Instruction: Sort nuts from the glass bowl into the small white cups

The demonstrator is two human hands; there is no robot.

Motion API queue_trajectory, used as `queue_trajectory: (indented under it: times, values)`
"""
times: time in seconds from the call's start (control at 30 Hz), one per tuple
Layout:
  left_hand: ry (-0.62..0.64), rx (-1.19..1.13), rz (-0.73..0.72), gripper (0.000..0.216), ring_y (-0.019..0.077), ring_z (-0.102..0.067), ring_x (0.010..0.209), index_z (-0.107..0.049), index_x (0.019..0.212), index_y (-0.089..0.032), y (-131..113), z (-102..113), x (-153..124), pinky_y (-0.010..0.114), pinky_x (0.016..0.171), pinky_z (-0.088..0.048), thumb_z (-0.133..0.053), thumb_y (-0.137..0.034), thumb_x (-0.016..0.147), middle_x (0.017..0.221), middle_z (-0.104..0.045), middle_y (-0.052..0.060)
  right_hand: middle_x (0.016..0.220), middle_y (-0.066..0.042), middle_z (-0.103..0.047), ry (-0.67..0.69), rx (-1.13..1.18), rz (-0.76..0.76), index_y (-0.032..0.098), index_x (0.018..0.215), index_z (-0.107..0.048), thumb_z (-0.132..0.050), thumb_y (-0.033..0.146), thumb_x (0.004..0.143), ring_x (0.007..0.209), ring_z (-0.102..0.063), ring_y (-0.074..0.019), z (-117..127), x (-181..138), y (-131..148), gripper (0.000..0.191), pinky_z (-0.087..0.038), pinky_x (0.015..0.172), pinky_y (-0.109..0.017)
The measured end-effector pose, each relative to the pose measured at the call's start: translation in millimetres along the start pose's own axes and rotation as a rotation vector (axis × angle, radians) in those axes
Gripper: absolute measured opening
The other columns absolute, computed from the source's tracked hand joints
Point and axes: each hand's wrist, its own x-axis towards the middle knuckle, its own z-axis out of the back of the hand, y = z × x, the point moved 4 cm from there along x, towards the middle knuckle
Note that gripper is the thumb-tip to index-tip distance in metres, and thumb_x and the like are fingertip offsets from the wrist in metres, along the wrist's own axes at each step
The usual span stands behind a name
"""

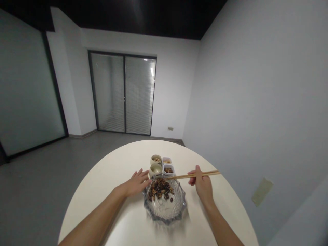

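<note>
Left hand (137,183) lies open against the glass bowl (165,216); right hand (202,186) grips level chopsticks (179,177).

We count one round table (123,160), one cut-glass bowl (164,215) and one pair of chopsticks (194,175), that is, two sticks. We count four small vessels: two round cups (156,159) and two square white dishes (168,169). We count two hands, one left hand (137,184) and one right hand (202,186); the dark seeds (160,189) are too many and too small to number.
</note>
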Motion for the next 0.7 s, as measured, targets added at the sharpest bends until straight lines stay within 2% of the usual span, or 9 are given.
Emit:
queue_trajectory:
  times: [0.17,0.47,0.7]
  values:
    - [0.008,-0.006,0.004,0.054,0.0370,-0.010,0.146,-0.057,0.133,-0.028,-4.7,3.7,-2.6,0.060,0.115,-0.009,-0.023,-0.058,0.105,0.159,-0.026,0.006,0.042,-0.005,-0.061,-0.023,0.009,-0.021,0.015,0.061,-0.071,-0.043,0.077,0.084,0.040,-0.059,-0.0185,0.5,0.3,-0.1,0.072,-0.049,0.042,-0.028]
    - [0.018,-0.005,0.016,0.056,0.0360,-0.009,0.147,-0.056,0.134,-0.029,-4.4,6.0,-1.4,0.059,0.115,-0.008,-0.022,-0.061,0.104,0.160,-0.025,0.005,0.047,-0.004,-0.063,-0.072,0.100,-0.053,0.014,0.072,-0.072,-0.041,0.074,0.088,0.046,-0.061,-0.0183,3.1,1.6,-5.1,0.069,-0.050,0.048,-0.028]
    - [0.017,-0.021,0.025,0.056,0.0359,-0.008,0.147,-0.053,0.139,-0.027,-3.2,4.6,-1.3,0.058,0.116,-0.007,-0.023,-0.060,0.104,0.160,-0.024,0.006,0.054,-0.006,-0.067,-0.116,-0.003,-0.011,0.014,0.080,-0.073,-0.040,0.071,0.091,0.054,-0.064,-0.0197,6.0,-1.9,-2.6,0.067,-0.053,0.057,-0.030]
